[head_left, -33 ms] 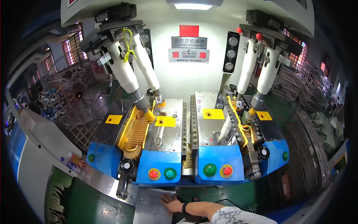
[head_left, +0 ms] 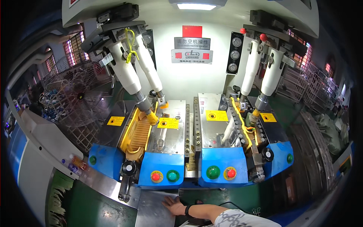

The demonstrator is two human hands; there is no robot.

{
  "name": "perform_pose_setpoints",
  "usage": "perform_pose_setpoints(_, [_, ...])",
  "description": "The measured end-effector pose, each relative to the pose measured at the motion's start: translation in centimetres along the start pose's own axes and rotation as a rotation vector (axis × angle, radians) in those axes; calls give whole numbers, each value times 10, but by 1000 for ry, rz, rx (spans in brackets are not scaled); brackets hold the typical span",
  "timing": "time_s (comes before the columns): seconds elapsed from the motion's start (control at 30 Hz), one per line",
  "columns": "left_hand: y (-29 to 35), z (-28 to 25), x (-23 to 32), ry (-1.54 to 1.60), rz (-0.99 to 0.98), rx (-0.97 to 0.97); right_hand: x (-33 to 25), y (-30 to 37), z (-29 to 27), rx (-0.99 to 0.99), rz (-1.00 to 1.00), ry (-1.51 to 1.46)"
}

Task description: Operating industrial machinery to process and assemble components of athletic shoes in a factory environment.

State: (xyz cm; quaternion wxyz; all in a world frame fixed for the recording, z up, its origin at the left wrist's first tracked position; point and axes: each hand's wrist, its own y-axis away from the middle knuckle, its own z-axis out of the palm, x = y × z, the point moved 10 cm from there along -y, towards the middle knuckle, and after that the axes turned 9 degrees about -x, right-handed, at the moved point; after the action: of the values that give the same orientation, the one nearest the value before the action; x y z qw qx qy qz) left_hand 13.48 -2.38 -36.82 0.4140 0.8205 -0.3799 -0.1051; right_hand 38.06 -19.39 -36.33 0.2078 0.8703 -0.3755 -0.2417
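Observation:
My right hand (head_left: pixel 174 206) comes in from the lower right, a dark band on its wrist. It rests open on a bare metal plate (head_left: pixel 153 212), fingers apart, and holds nothing. My left hand is out of view. Beyond my hand stands a two-station machine with blue front housings (head_left: pixel 162 170). Its left station has a ribbed brown pad (head_left: pixel 140 132) with a yellow edge. Over it, a white cylinder (head_left: pixel 124 72) reaches down to a yellow tip (head_left: pixel 152 118). The right station has similar white cylinders (head_left: pixel 271 73) above a narrow yellow-edged channel (head_left: pixel 242 123).
Red buttons (head_left: pixel 155 176) and green buttons (head_left: pixel 213 172) sit on the blue fronts. A black roller knob (head_left: pixel 128 168) juts out at the left, another (head_left: pixel 267 154) at the right. Bottles (head_left: pixel 78 162) lie at the left edge. Wire racks (head_left: pixel 314 83) and a large fan (head_left: pixel 80 96) stand behind.

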Motion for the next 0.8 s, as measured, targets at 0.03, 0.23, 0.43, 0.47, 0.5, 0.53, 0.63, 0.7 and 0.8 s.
perform_pose_setpoints(0.03, [1,-2,0,2,-3,2,2,0,3,-24,14,-18])
perform_pose_setpoints(0.23, [8,-5,6,31,9,-37,2,1,3,-54,18,-19])
perform_pose_setpoints(0.43, [4,-1,4,5,-3,-31,2,1,3,-99,28,-28])
perform_pose_setpoints(0.47, [3,0,2,-5,-6,-29,2,1,-1,-66,23,-28])
perform_pose_setpoints(0.5, [2,1,1,-16,-10,-28,2,1,0,-78,23,-28])
perform_pose_setpoints(0.53, [1,1,0,-18,-10,-29,2,1,3,-113,31,-28])
perform_pose_setpoints(0.63, [1,2,-1,-30,-2,-30,2,3,2,-116,32,-27])
perform_pose_setpoints(0.7, [2,2,1,-23,12,-28,1,4,-1,-102,25,-13])
perform_pose_setpoints(0.8, [3,2,1,-27,8,-34,0,6,-3,-102,26,3])
